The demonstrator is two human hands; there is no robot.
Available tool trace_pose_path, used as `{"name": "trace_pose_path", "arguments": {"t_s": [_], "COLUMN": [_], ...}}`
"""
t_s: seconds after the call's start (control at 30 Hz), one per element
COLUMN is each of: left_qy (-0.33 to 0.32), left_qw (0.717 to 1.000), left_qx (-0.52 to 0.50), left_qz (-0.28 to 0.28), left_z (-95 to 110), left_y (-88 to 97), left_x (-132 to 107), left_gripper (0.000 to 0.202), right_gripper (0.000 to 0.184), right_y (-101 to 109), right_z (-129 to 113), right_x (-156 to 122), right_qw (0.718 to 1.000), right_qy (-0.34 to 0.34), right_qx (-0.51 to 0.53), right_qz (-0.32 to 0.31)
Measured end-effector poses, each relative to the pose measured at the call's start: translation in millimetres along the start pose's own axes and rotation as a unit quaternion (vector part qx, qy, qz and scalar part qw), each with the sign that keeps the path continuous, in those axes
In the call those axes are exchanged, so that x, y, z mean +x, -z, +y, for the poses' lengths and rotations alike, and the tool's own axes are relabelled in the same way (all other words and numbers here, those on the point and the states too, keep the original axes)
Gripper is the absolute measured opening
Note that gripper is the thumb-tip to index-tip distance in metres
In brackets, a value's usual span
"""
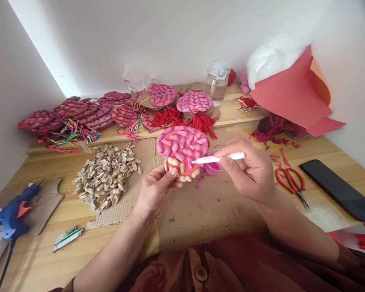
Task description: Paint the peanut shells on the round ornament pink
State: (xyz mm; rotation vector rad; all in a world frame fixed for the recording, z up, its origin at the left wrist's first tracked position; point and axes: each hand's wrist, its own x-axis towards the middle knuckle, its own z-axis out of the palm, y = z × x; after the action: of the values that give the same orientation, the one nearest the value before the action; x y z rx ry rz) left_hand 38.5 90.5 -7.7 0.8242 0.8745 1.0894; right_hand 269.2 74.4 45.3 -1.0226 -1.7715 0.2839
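My left hand [154, 190] pinches the lower edge of a round red disc [182, 152] covered with peanut shells. Most of the shells are painted pink; several along the bottom are bare tan. My right hand [251, 168] grips a thin white brush [220, 158] whose tip touches the disc's shells. A small pot of pink paint [213, 167] sits just behind the brush, partly hidden by my right hand.
A heap of bare peanut shells [106, 174] lies left. Finished pink discs with tassels [79, 115] line the back shelf beside a clear bottle [216, 83]. Red scissors [290, 182] and a black phone [340, 188] lie right. A blue glue gun [12, 215] lies far left. Red paper [292, 95] leans at right.
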Motion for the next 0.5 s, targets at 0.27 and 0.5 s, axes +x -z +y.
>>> {"name": "trace_pose_path", "arguments": {"t_s": [0.27,0.5], "left_qy": [-0.016,-0.020], "left_qw": [1.000,0.999], "left_qx": [0.007,0.010], "left_qz": [0.024,0.030], "left_z": [1.8,2.9], "left_y": [-1.5,-3.1], "left_x": [0.2,0.8], "left_gripper": [0.025,0.020], "right_gripper": [0.016,0.018], "right_y": [-1.1,-2.9], "right_z": [-1.0,-0.8], "right_x": [-1.4,-2.0], "right_qw": [0.999,0.994], "right_qy": [0.037,0.079], "right_qx": [-0.012,-0.064], "right_qz": [-0.026,-0.036]}}
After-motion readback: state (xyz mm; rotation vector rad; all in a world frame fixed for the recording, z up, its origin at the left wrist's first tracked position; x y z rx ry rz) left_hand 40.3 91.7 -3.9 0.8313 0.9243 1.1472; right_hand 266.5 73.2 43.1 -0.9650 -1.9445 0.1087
